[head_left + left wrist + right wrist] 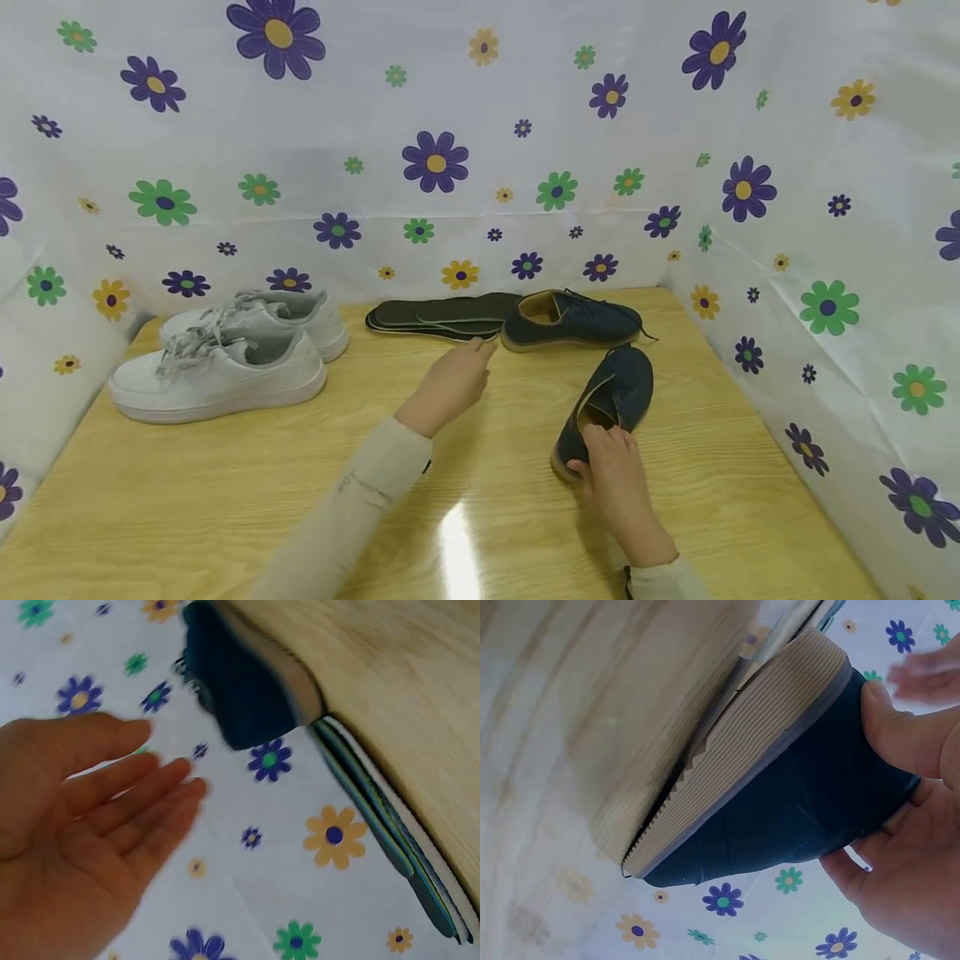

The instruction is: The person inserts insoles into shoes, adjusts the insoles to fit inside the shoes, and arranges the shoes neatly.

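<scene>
My right hand [617, 475] grips the heel of a dark blue lace-up shoe [636, 385], thumb outside and fingers at the opening. In the right wrist view the shoe [780, 802] shows its ridged tan sole, with the heel end tipped up off the table. My left hand [456, 377] is over the table with nothing in it; in the left wrist view its fingers [142, 817] are loosely extended. Just beyond it lies a stack of dark insoles [442, 315]. The matching blue shoe [573, 321] stands at the insoles' right end, toe pointing right.
A pair of white sneakers [225, 371] stands on the left of the wooden table [262, 492]. Flower-printed white cloth [480, 108] rises behind the table and along both sides.
</scene>
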Motion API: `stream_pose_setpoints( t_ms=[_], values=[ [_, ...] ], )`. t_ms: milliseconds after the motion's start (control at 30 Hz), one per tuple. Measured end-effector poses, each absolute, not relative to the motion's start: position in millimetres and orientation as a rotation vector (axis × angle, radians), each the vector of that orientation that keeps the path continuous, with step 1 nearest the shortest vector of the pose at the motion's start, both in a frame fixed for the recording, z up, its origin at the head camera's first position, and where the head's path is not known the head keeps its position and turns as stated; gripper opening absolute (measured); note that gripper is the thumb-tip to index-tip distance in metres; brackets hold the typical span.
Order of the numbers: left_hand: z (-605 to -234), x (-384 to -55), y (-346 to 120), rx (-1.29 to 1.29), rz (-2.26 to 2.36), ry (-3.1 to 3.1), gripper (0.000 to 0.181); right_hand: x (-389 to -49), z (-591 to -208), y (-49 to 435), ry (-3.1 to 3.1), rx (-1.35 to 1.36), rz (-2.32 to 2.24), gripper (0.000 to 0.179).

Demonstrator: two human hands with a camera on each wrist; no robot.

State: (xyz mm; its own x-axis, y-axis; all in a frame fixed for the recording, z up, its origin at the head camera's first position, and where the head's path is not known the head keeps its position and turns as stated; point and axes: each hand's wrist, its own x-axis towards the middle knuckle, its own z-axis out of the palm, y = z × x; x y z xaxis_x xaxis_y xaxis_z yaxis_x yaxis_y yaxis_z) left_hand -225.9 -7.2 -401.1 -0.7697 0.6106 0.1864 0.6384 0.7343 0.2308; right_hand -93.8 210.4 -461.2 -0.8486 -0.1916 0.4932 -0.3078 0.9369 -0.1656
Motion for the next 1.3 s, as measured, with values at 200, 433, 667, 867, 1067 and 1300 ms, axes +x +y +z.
stream_pose_setpoints(
  t_ms=[200, 433, 667, 867, 1067, 1300],
  values=[
    [-414, -278, 39, -1.194, -0.258, -2.740, 0.041, -95, -463, 214, -2.612, 0.340, 0.297, 0.047],
    [-437, -312, 73, -1.125, -0.047, -2.717, 0.033, -95, -463, 213, -2.613, 0.323, 0.314, 0.045],
    [-447, -319, 89, -0.999, 0.004, -2.719, 0.017, -91, -461, 222, -2.655, 0.259, 0.316, 0.042],
    [-450, -320, 97, -0.936, -0.043, -2.704, 0.011, -82, -458, 238, -2.637, 0.203, 0.304, 0.047],
    [-453, -319, 102, -0.877, -0.066, -2.704, 0.011, -69, -455, 250, -2.637, 0.150, 0.290, 0.050],
    [-452, -319, 105, -0.845, -0.092, -2.730, 0.012, -55, -451, 257, -2.697, 0.103, 0.312, 0.047]
  ],
)
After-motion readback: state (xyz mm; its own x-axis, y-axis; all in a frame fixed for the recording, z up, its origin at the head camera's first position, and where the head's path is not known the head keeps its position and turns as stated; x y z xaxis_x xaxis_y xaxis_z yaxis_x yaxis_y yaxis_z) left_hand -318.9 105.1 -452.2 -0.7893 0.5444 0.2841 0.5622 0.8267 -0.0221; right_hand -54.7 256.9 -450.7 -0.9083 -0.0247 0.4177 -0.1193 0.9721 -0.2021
